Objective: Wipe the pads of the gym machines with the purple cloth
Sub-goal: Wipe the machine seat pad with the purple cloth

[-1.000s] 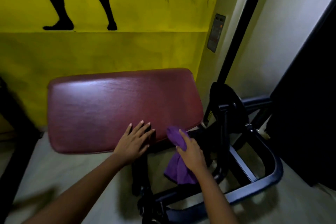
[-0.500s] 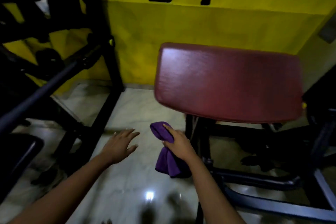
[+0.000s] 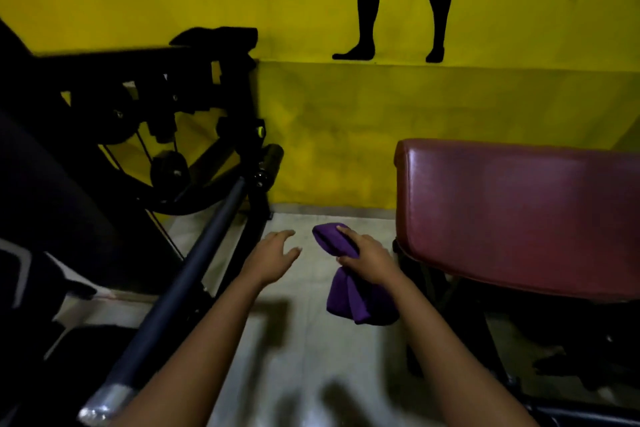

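Yellow wall (image 3: 346,132) and pale floor (image 3: 304,357) frame a narrow gap between two machines. Low in that gap, just off the left edge of the maroon pad (image 3: 519,215), hangs the purple cloth (image 3: 349,302). It is bunched and held clear of the pad, touching nothing but the hand. The right hand (image 3: 370,260) grips it round the middle, fingers curled over it, so one end pokes up past the knuckles and the fuller end droops toward the floor; its long axis runs roughly up and down.

From those fingers the pad's broad face lies to the right and slightly above. The right hand is plainly the nearer one, so I'd judge a short sweep that way would bring the cloth onto the vinyl. The left hand (image 3: 273,256) hovers further from the pad, fingers loose and spread, holding nothing. Beyond it, further left again, slants a black bar (image 3: 194,267) belonging to a dark cable machine (image 3: 156,135).
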